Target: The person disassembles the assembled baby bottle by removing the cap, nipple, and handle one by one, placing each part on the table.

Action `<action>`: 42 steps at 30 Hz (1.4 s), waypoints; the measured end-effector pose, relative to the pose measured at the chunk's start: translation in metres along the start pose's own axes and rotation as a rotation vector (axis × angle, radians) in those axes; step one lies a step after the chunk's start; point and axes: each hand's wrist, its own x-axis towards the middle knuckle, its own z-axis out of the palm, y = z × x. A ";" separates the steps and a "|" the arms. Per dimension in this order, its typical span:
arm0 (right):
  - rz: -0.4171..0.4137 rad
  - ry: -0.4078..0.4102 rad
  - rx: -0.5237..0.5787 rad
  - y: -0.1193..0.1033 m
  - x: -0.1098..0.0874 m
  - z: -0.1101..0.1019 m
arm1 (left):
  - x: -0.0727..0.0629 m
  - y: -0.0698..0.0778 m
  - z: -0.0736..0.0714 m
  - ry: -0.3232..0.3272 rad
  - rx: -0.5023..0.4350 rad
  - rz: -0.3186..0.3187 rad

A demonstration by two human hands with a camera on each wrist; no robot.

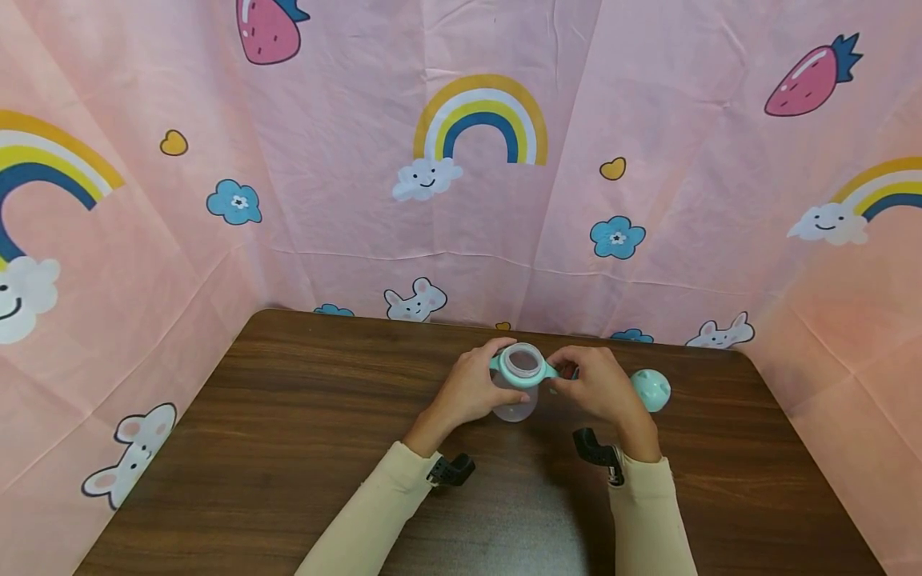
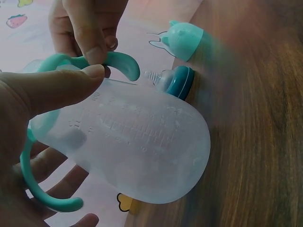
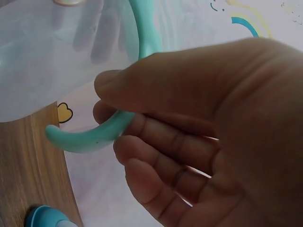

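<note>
A translucent baby bottle [image 2: 137, 137] with raised measuring marks is between my hands, its uncapped mouth [image 1: 523, 360] facing up in the head view. Round its neck sits a mint-green handle ring [image 1: 520, 378] with two curved handles. My left hand [image 1: 471, 384] grips the bottle at the neck, thumb on the near side and fingers behind. With thumb and fingertips my right hand [image 1: 596, 386] pinches the right handle [image 3: 90, 137]. Beyond the bottle in the left wrist view lies a teal collar with a clear nipple [image 2: 177, 82], partly hidden from above by my right hand.
A mint-green domed cap [image 1: 651, 390] with small ears stands on the brown wooden table [image 1: 288, 432], just right of my right hand. Pink patterned cloth [image 1: 346, 200] hangs along the table's back and sides. Both wrists carry black camera mounts [image 1: 451, 470].
</note>
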 end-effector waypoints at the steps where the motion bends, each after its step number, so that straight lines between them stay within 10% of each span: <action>1: 0.002 0.002 -0.001 0.000 0.000 0.000 | 0.000 0.000 0.000 0.001 0.002 0.000; 42: -0.015 0.058 -0.018 -0.009 -0.003 -0.005 | 0.001 -0.004 -0.001 0.007 -0.029 0.057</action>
